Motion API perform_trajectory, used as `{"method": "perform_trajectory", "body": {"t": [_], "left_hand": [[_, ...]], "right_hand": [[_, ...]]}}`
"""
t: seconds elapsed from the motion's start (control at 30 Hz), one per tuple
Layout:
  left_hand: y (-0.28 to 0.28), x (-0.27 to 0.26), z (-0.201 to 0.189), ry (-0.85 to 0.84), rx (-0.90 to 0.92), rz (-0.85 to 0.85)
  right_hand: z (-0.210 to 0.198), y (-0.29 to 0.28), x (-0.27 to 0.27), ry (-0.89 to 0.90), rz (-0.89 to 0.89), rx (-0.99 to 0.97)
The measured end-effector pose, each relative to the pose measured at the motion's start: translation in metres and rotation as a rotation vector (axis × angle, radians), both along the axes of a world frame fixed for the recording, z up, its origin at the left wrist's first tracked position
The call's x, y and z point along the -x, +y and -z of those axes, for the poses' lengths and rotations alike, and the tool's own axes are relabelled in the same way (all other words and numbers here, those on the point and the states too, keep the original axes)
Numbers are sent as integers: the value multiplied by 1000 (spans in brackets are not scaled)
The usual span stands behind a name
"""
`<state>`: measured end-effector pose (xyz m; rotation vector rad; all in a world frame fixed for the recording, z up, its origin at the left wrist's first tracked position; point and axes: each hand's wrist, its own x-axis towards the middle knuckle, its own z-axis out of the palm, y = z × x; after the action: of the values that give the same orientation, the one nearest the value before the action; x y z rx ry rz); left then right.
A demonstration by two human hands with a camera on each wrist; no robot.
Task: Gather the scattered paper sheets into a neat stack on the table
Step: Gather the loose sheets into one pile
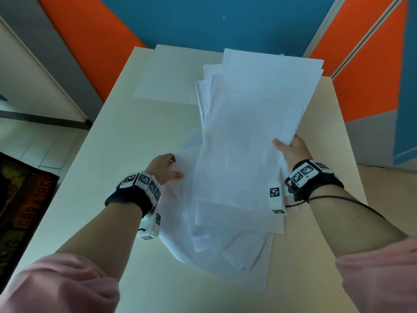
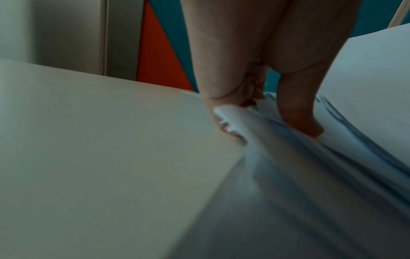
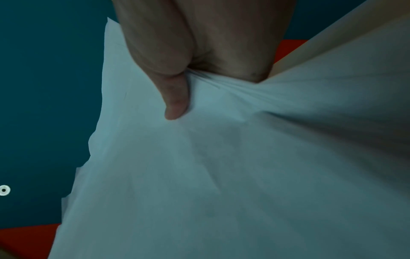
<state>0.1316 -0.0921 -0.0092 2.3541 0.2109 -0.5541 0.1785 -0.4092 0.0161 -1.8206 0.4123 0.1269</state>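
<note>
White paper sheets (image 1: 252, 132), a loose uneven bundle, held above the pale worktop (image 1: 126, 136). From the head view we see the whole fan: far edges staggered, near corners drooping onto more sheets lying flat. One single sheet (image 1: 167, 73) lies apart at the far left of the worktop.

Left wrist view adds what the head view hides: our left hand (image 2: 244, 61) has fingers curled under the bundle's left edge and the thumb (image 2: 299, 112) pressed on top, the layered edges splayed between them. Right wrist view shows our right hand (image 3: 199, 43) pinching the right edge, thumb (image 3: 175, 98) flat on the top sheet, paper puckered at the grip.

Both grips are clenched on the bundle, one at each long side, near its near half; most of the paper extends away from us beyond the hands.

Worktop: cream laminate, rectangular. Room: teal and orange wall panels (image 1: 203, 21) behind, grey flooring, a dark patterned mat (image 1: 20, 211) at left. Pink sleeves (image 1: 58, 288) and marker wristbands (image 1: 140, 184) on both arms.
</note>
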Motion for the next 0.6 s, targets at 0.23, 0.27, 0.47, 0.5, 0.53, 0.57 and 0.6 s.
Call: {"method": "perform_trajectory", "body": {"t": [0.23, 0.27, 0.47, 0.5, 0.53, 0.57, 0.6], "left_hand": [[2, 12, 7, 34, 75, -150], [3, 14, 9, 10, 91, -194], [1, 23, 11, -9, 110, -271], [1, 24, 11, 15, 97, -245], [1, 26, 11, 32, 74, -224], [1, 27, 11, 34, 44, -215], [2, 27, 11, 18, 13, -218]], "right_hand": [[-2, -2, 4, -17, 20, 18], [-1, -2, 5, -18, 29, 18], [4, -3, 10, -2, 69, 30], [5, -5, 10, 4, 83, 34], [6, -8, 10, 6, 101, 36], [6, -10, 10, 3, 117, 36], [6, -12, 10, -5, 137, 39]]}}
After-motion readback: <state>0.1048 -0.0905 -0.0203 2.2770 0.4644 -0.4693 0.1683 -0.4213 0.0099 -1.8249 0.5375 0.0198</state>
